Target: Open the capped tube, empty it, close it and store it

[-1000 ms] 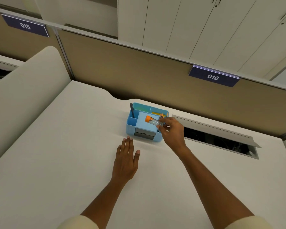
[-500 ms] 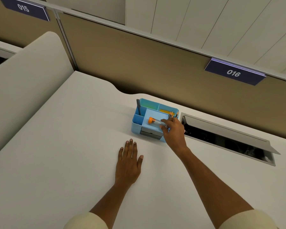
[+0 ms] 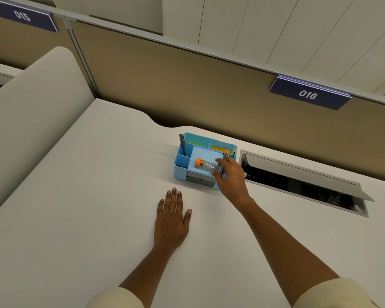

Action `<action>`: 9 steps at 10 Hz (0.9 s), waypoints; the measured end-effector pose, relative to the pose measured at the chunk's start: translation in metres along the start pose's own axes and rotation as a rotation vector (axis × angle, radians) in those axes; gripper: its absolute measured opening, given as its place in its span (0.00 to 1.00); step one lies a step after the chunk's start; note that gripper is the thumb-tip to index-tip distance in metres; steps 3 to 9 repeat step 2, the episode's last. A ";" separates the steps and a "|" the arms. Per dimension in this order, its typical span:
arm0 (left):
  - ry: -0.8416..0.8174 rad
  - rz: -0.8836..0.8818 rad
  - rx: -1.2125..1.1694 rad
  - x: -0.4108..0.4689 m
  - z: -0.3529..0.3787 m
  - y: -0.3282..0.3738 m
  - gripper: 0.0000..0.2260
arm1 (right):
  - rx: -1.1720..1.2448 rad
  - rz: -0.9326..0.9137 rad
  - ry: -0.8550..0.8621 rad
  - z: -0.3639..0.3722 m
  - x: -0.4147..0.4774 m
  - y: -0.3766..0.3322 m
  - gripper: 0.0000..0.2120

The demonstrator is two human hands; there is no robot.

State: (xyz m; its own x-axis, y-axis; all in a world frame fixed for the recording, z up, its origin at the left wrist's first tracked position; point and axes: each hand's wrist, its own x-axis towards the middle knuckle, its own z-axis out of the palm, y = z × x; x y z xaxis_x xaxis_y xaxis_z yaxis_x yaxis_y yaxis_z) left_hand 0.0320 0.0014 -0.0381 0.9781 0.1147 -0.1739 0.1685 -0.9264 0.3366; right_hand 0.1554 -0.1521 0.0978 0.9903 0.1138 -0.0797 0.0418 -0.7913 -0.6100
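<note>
Clear orange-capped tube (image 3: pixel 203 164) lying in blue plastic organiser (image 3: pixel 180 164), right hand (image 3: pixel 230 174) loosened beside it, left hand (image 3: pixel 172 216) flat on matte white surface (image 3: pixel 76 196)

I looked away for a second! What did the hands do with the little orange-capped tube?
The right hand lowered the tube from above the blue organizer onto its middle tray. The tube now lies flat there, and the fingers look opened around its clear end, seemingly letting go. The left hand stayed flat on the desk; the organizer did not move.
</note>
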 end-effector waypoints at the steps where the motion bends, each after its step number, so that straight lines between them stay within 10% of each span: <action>1: 0.003 0.012 0.004 0.002 0.001 -0.002 0.35 | 0.020 -0.002 0.013 -0.005 -0.001 0.000 0.23; 9: 0.007 0.017 -0.028 0.000 -0.001 -0.004 0.37 | 0.045 -0.022 0.049 -0.012 -0.005 0.002 0.23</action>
